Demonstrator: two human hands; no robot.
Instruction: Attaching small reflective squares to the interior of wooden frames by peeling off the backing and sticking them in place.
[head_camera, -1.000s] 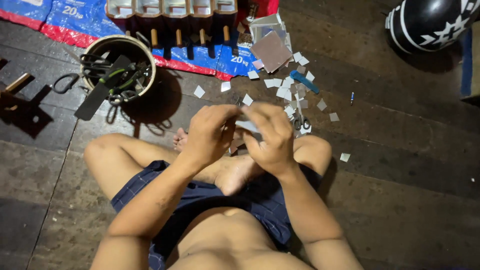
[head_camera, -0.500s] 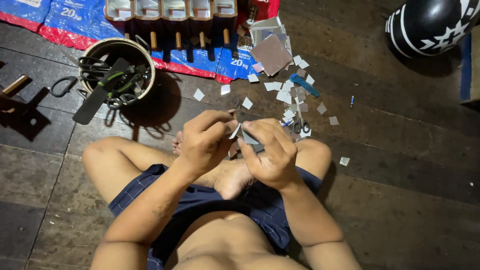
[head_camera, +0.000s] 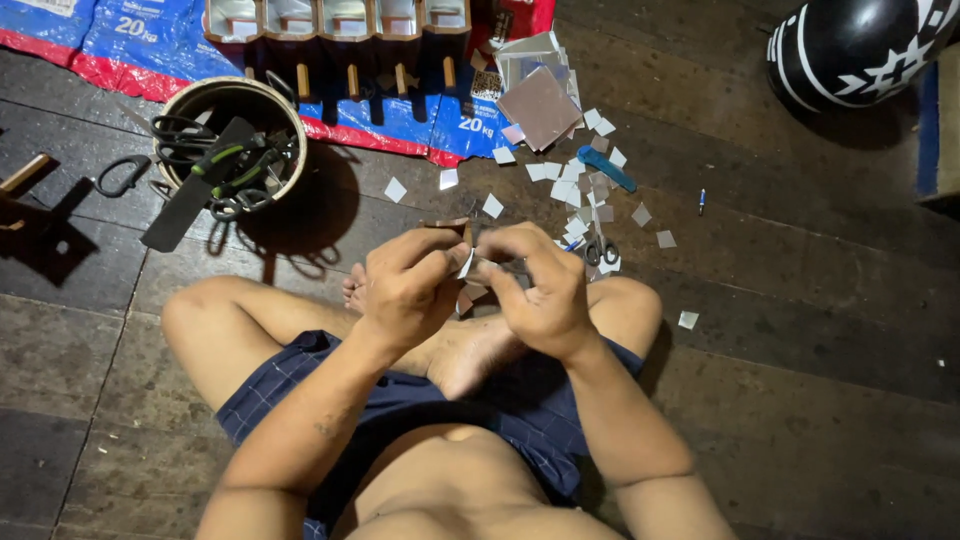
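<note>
Dark wooden floor (head_camera: 820, 330), worn and matt, carries all the work; the person sits cross-legged on it with both hands raised over the feet. Left hand (head_camera: 405, 285) and right hand (head_camera: 540, 290) meet at the middle, fingers closed in a pinch on a small flat piece (head_camera: 467, 262), pale and thin, held up close to the eye line, likely for fine handling. Whether a second part sits between the hands cannot be told.

Small square pieces (head_camera: 560, 185), pale and card-like or mirror-like, lie scattered just ahead of the knees, within reach. Among them: a blue-handled cutter (head_camera: 605, 168), small scissors (head_camera: 598, 250), and a stack of larger sheets (head_camera: 540, 105). A round bucket (head_camera: 290, 120) to the left holds scissors and dark-handled tools upright, keeping them off the floor. A row of wooden holders (head_camera: 340, 25) stands on a blue and red woven sack (head_camera: 130, 40). A glossy black helmet (head_camera: 860, 45) rests at the far right, well apart.
</note>
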